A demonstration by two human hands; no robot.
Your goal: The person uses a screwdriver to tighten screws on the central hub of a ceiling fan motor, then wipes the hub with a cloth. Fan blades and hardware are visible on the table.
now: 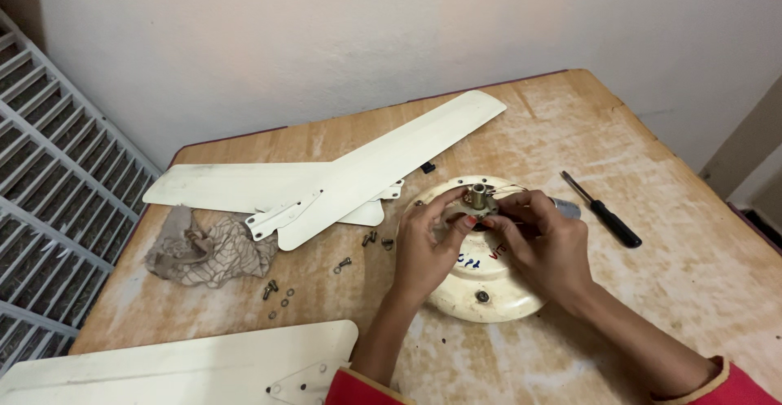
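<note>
Centre-right of the frame: a round cream fan motor housing [481,279] lies flat on the wooden worktop [668,291]. On its top, a short brass-coloured shaft collar [479,195] stands upright.

The left hand [423,246] rests on the housing's left part, fingers curled narrow, thumb and forefinger pinching the collar's base from the left. The right hand [542,238] comes from the right, fingers also closed narrow around the collar w/ thin wires near them; exact grip on the wires I cannot tell.

Right of the hands, a screwdriver [603,210] w/ black handle lies on the worktop, apart from the housing.

Upper left of the frame: two cream fan blades [366,173] lie crossed, w/ their metal brackets toward the centre. A third blade [187,364] is at the bottom left edge. Between them, a crumpled beige cloth [208,250] lies at the left.

Loose screws and washers [277,291] are scattered btw the cloth and the housing, some just beside the left hand. A white metal grille [49,210] stands at the left border, off the worktop.
</note>
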